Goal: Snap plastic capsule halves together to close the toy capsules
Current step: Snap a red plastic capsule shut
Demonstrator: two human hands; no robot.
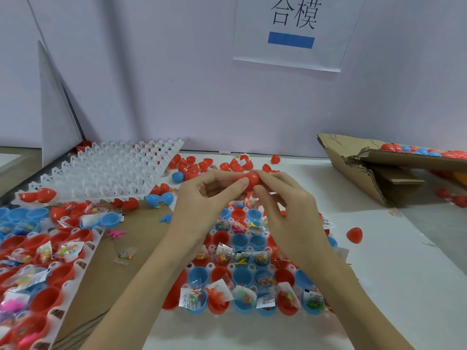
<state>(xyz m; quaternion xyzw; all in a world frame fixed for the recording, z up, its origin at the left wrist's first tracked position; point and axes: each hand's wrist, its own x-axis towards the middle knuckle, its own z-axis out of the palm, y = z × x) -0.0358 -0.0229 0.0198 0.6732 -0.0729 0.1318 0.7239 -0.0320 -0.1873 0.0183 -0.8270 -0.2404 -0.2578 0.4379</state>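
Gripping one glossy red capsule (pixel 250 180), seemingly closed, are left hand (pixel 209 198) and right hand (pixel 285 200).

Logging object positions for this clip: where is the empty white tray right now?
In the head view, the empty white tray lies tilted at the table's far left, near the wall, left of both hands, resting on loose red and blue capsule pieces.

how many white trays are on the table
3. An empty tray sits tilted at back left, a filled tray runs along the left edge, and a filled tray lies under the hands. More may lie out of view.
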